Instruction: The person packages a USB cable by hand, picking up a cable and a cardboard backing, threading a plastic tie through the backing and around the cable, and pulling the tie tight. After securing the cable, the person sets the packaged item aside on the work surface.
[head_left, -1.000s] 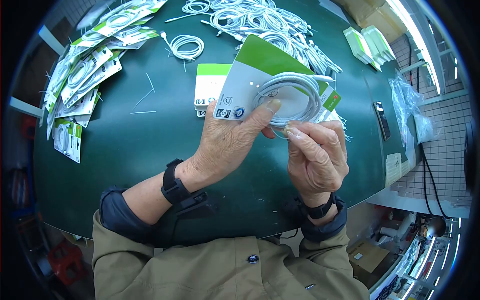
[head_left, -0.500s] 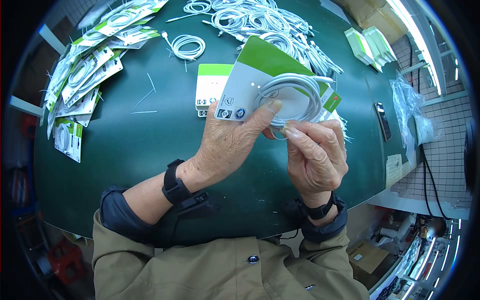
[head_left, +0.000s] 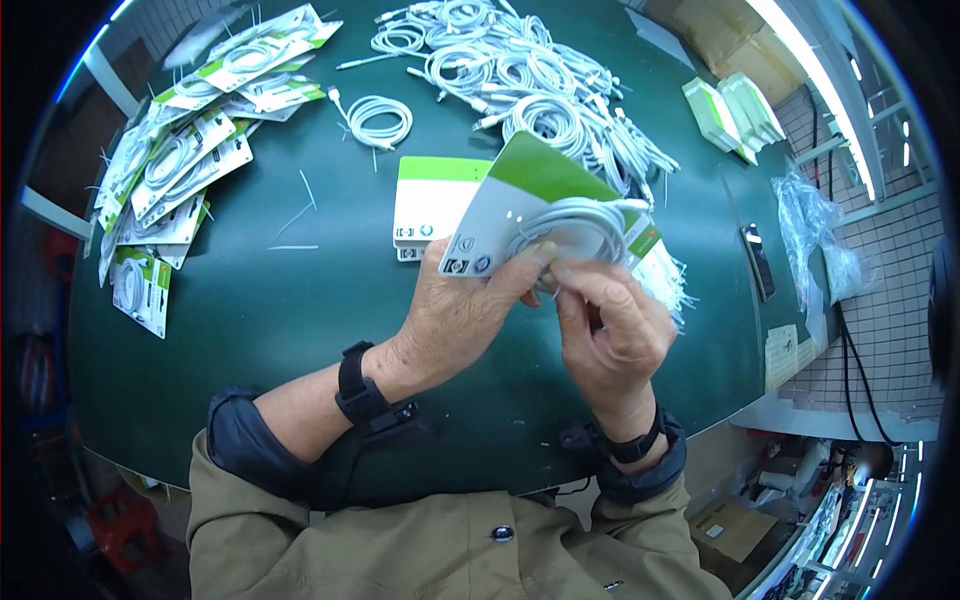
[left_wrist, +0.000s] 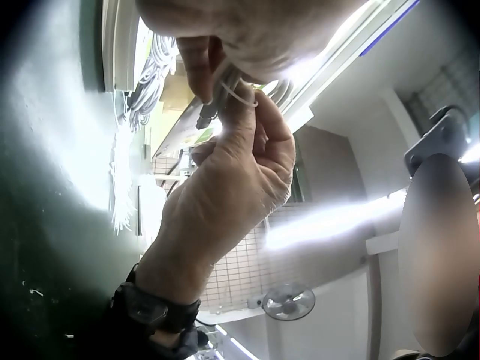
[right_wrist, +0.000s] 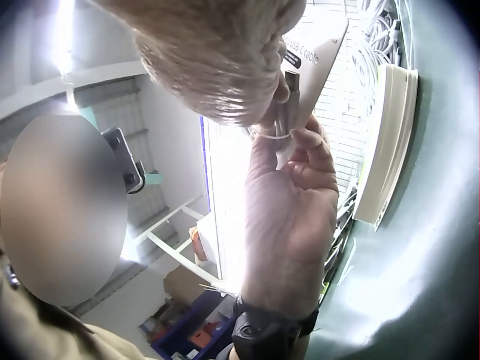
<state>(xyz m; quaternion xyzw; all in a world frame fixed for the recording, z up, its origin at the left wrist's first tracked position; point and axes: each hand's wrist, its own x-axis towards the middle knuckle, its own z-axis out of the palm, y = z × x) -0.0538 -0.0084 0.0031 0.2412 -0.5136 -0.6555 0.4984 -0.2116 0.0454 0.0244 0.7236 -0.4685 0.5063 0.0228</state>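
My left hand [head_left: 455, 310] holds a green-and-white retail card [head_left: 545, 170] tilted above the table, its thumb pressing a coiled white USB cable [head_left: 570, 212] against the printed face. At the coil's lower edge, my right hand [head_left: 620, 335] pinches a thin white cable tie with thumb and forefinger, right beside the left thumb. In the right wrist view the cable tie [right_wrist: 274, 137] makes a small loop around the cable by the fingertips. The left wrist view shows this loop and a cable plug [left_wrist: 208, 115] between the hands. The coil is partly hidden by the right fingers.
Behind the hands lies a stack of cards [head_left: 440, 185], with a heap of coiled cables [head_left: 520, 65] farther back. Carded cables [head_left: 185, 160] pile up at the left. Loose cable ties [head_left: 662, 285], a phone [head_left: 758, 262], and more cards [head_left: 735, 112] are at the right.
The card and both hands sit lower in the head view. My right fingers have moved left, closer to the left thumb, and cover more of the coil.
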